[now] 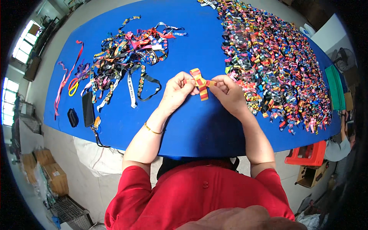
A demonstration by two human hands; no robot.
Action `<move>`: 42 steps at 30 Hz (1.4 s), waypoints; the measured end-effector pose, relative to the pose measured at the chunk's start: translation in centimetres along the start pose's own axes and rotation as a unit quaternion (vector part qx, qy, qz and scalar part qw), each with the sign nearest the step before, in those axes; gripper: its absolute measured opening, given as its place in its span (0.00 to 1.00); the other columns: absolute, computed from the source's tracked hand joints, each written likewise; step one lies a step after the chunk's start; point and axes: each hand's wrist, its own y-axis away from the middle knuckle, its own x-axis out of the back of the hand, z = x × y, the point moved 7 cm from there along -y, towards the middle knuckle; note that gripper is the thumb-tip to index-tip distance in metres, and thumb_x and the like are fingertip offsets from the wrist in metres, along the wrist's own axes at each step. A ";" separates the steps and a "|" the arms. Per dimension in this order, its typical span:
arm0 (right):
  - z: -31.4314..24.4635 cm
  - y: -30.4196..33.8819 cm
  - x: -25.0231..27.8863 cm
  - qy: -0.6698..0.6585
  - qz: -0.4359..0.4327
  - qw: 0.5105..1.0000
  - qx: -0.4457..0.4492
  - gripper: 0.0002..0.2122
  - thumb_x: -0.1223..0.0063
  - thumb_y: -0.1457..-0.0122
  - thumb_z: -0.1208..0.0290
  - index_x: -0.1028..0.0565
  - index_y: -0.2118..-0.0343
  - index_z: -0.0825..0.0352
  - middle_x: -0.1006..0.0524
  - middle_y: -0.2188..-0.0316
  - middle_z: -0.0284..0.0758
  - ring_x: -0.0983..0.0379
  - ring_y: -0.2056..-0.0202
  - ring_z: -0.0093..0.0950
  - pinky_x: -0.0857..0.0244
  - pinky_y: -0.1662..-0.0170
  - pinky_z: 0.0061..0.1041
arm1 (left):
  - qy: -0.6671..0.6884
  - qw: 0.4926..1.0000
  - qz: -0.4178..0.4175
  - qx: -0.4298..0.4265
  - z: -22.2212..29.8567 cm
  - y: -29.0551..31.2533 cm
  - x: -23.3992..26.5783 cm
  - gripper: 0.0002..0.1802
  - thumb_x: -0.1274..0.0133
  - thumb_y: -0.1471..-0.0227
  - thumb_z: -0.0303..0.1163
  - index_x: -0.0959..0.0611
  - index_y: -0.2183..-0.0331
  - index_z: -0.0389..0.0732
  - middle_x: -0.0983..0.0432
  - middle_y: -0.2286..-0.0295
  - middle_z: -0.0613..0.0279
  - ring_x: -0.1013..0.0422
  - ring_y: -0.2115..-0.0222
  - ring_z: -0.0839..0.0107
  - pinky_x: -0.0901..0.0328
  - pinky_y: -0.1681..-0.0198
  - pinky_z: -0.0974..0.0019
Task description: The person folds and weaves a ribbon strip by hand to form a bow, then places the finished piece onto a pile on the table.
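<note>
Between my hands, above the near middle of the blue table [191, 126], is a red-and-yellow striped ribbon [203, 94], looped and crossed over itself like a bow. The fingers of my left hand [178, 89] pinch its left side. My right hand [229, 93] grips the ribbon's right end between thumb and fingers. One loop stands up at the top and a tail hangs below the crossing. The fingertips partly cover both side ends.
A loose heap of printed ribbons [130, 50] lies at the left. A large mass of knotted ribbon pieces [276, 65] covers the table's right side. A black phone [88, 109] and a small black case [72, 117] rest near the left edge. A red stool [306, 154] stands at the lower right.
</note>
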 end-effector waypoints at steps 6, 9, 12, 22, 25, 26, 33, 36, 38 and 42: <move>-2.7 -0.8 0.6 0.134 -0.042 0.989 0.048 0.06 0.40 0.43 0.70 0.21 0.67 0.66 0.26 0.76 0.29 0.32 0.76 0.20 0.35 0.70 0.22 | 0.018 1.000 -0.024 -0.007 0.3 0.2 -0.3 0.06 0.50 0.39 0.29 0.24 0.65 0.37 0.22 0.72 0.61 0.27 0.72 0.77 0.31 0.64 0.72; -3.7 -1.1 0.7 0.147 -0.068 0.983 0.090 0.04 0.40 0.43 0.72 0.19 0.68 0.66 0.31 0.78 0.23 0.40 0.78 0.12 0.44 0.74 0.16 | 0.004 0.999 -0.032 -0.005 0.2 0.2 -0.6 0.05 0.49 0.39 0.28 0.24 0.65 0.37 0.22 0.72 0.63 0.27 0.72 0.79 0.31 0.65 0.74; -4.4 -1.7 0.4 0.191 -0.088 0.971 0.114 0.03 0.39 0.45 0.73 0.21 0.70 0.66 0.30 0.80 0.27 0.38 0.79 0.18 0.42 0.74 0.20 | -0.020 0.999 -0.027 -0.020 0.2 0.2 -0.8 0.03 0.49 0.40 0.27 0.24 0.65 0.38 0.25 0.74 0.69 0.29 0.73 0.83 0.31 0.69 0.76; -5.1 -4.8 -1.2 0.222 -0.148 0.953 0.140 0.06 0.40 0.44 0.71 0.22 0.66 0.66 0.28 0.77 0.27 0.35 0.77 0.17 0.39 0.73 0.21 | 0.036 0.997 0.047 -0.040 1.3 -0.3 1.3 0.06 0.50 0.38 0.30 0.24 0.64 0.37 0.22 0.74 0.62 0.26 0.74 0.78 0.31 0.68 0.74; -4.5 -5.7 -1.6 0.157 -0.160 0.973 0.046 0.06 0.40 0.43 0.70 0.22 0.66 0.66 0.30 0.78 0.22 0.39 0.77 0.12 0.42 0.74 0.18 | 0.053 0.996 0.057 -0.051 1.0 -0.7 2.3 0.06 0.50 0.38 0.31 0.24 0.64 0.38 0.23 0.75 0.64 0.26 0.75 0.78 0.32 0.72 0.75; -4.3 -6.0 -1.8 0.159 -0.158 0.973 0.048 0.06 0.40 0.42 0.69 0.22 0.67 0.65 0.33 0.79 0.20 0.42 0.76 0.10 0.45 0.75 0.16 | 0.053 0.996 0.058 -0.052 0.8 -0.9 2.5 0.06 0.50 0.38 0.31 0.24 0.64 0.38 0.23 0.75 0.64 0.26 0.75 0.78 0.32 0.72 0.75; -5.2 -7.6 -2.2 0.182 -0.127 0.970 0.095 0.06 0.40 0.44 0.70 0.22 0.68 0.66 0.30 0.76 0.26 0.38 0.76 0.16 0.41 0.73 0.20 | 0.009 0.994 0.109 -0.026 0.0 -1.1 3.5 0.06 0.50 0.38 0.30 0.24 0.63 0.37 0.24 0.75 0.65 0.27 0.75 0.79 0.32 0.70 0.75; -5.9 -8.4 -2.1 0.239 -0.103 0.954 0.148 0.05 0.40 0.46 0.71 0.21 0.69 0.66 0.30 0.76 0.32 0.33 0.73 0.24 0.37 0.69 0.24 | -0.003 0.992 0.124 -0.031 -0.4 -1.1 3.8 0.07 0.50 0.39 0.30 0.24 0.62 0.37 0.24 0.74 0.66 0.28 0.76 0.80 0.32 0.71 0.75; -6.1 -9.2 -2.1 0.248 -0.091 0.951 0.161 0.05 0.40 0.46 0.69 0.21 0.70 0.65 0.29 0.75 0.35 0.30 0.71 0.29 0.36 0.67 0.28 | 0.001 0.990 0.137 -0.035 -0.8 -1.1 4.2 0.07 0.49 0.39 0.31 0.24 0.61 0.37 0.25 0.73 0.67 0.29 0.77 0.81 0.32 0.72 0.76; -5.4 -11.6 -1.4 0.270 -0.070 0.947 0.161 0.05 0.41 0.47 0.69 0.22 0.71 0.64 0.27 0.74 0.39 0.28 0.67 0.37 0.33 0.63 0.34 | -0.012 0.988 0.155 -0.003 -1.8 -1.2 4.4 0.09 0.49 0.39 0.29 0.24 0.58 0.36 0.25 0.70 0.65 0.27 0.76 0.79 0.33 0.72 0.76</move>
